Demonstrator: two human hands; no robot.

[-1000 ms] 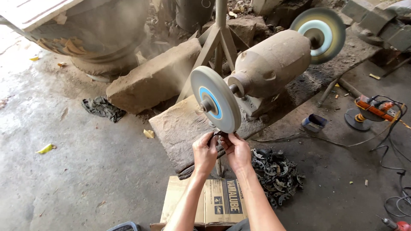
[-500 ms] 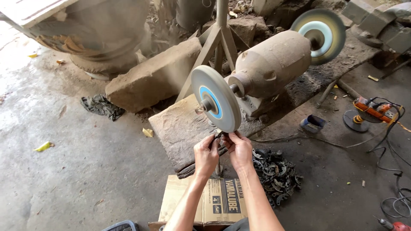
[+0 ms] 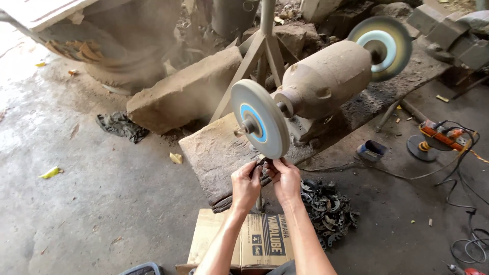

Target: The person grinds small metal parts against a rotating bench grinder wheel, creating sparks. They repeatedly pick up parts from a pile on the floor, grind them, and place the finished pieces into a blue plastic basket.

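The big double-ended grinder (image 3: pixel 326 81) has its near wheel (image 3: pixel 260 119) right above both bare hands, left hand (image 3: pixel 245 186) and right hand (image 3: pixel 286 179) pinching one small dark metal piece (image 3: pixel 264 165) against its rim, so a snag could drag fingertips onto the stone.

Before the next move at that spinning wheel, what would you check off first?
1. Both hands on the piece: left hand and right hand pinch a small dark metal part together. Ok.
2. Fingers off the wheel: very near its lower edge. Not ok.
3. Gloves: hands are bare. Not ok.
4. Wheel turning: far wheel looks blurred. Cannot tell for the near one.
5. Floor nearby: pile of metal parts, cardboard box and cables lie close. Not ok.
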